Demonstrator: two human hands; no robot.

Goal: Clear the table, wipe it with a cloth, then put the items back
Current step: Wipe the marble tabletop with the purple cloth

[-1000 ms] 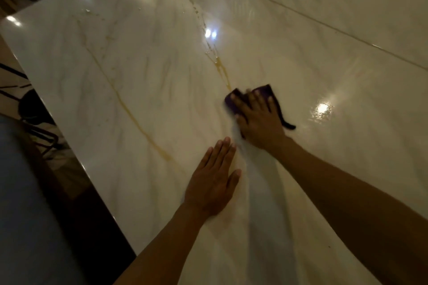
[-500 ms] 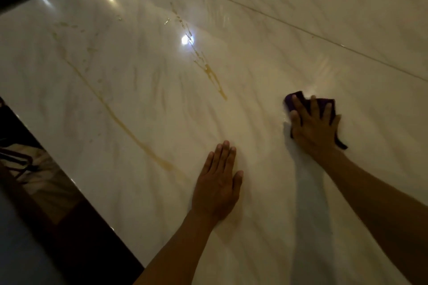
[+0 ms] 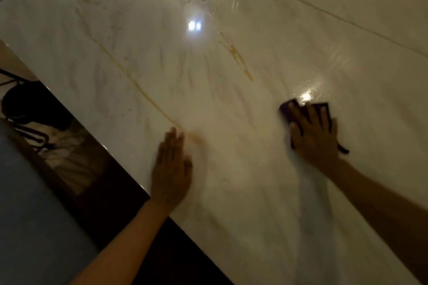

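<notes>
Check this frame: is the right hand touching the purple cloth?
Touching. The head view shows the right hand spread flat on the purple cloth, pressing it onto the table.

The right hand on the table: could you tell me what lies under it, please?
Under the right hand lies a dark purple cloth, pressed flat on the marble table. Its edges show past the fingers; the middle of it is hidden.

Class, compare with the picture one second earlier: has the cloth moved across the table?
Yes. The cloth has slid rightward, away from the short yellow streak it sat beside, under the right hand.
</notes>
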